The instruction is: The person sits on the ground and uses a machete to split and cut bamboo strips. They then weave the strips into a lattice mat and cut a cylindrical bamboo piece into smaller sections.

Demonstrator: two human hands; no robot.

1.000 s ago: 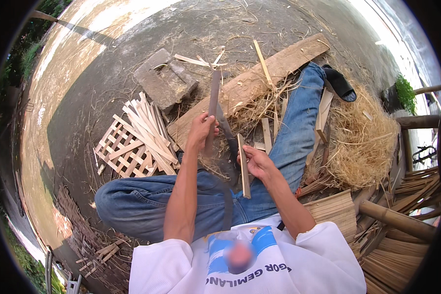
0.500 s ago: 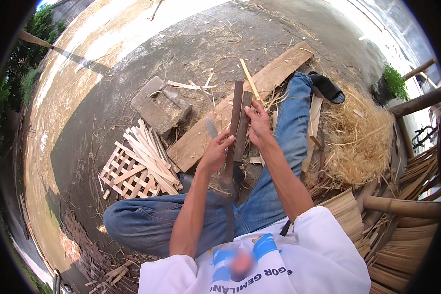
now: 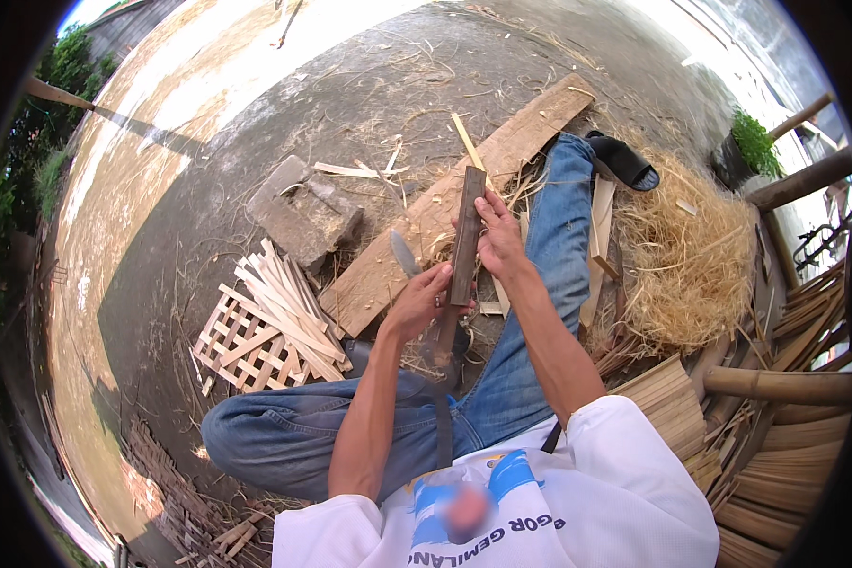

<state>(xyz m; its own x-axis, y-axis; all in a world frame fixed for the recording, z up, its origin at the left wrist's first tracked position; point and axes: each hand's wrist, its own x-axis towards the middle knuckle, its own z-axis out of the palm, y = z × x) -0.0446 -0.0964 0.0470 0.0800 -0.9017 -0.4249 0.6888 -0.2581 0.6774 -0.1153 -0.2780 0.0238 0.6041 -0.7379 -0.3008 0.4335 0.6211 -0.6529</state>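
In front of my lap I hold a dark brown, flat wooden-looking strip (image 3: 467,232) upright. My right hand (image 3: 498,237) grips its right edge near the upper half, thumb on the face. Lower down, my left hand (image 3: 420,301) has its fingers closed at the strip's left side. A second dark strip (image 3: 447,333) shows below and behind the first, mostly covered by it. Just beyond my left hand is a grey, rounded knife blade (image 3: 404,254) over the plank; its handle is hidden, so I cannot tell whether it lies loose or is held.
A long wooden plank (image 3: 530,133) lies diagonally past my hands. Left of it are a broken concrete block (image 3: 298,213) and a pile of pale slats (image 3: 279,298) on a woven lattice (image 3: 220,331). To the right sits a heap of straw-like shavings (image 3: 691,256), with bamboo poles (image 3: 776,383) nearby.
The two dark strips were side by side and apart; now one lies over the other. My right hand has turned and shifted slightly down and left with the front strip.
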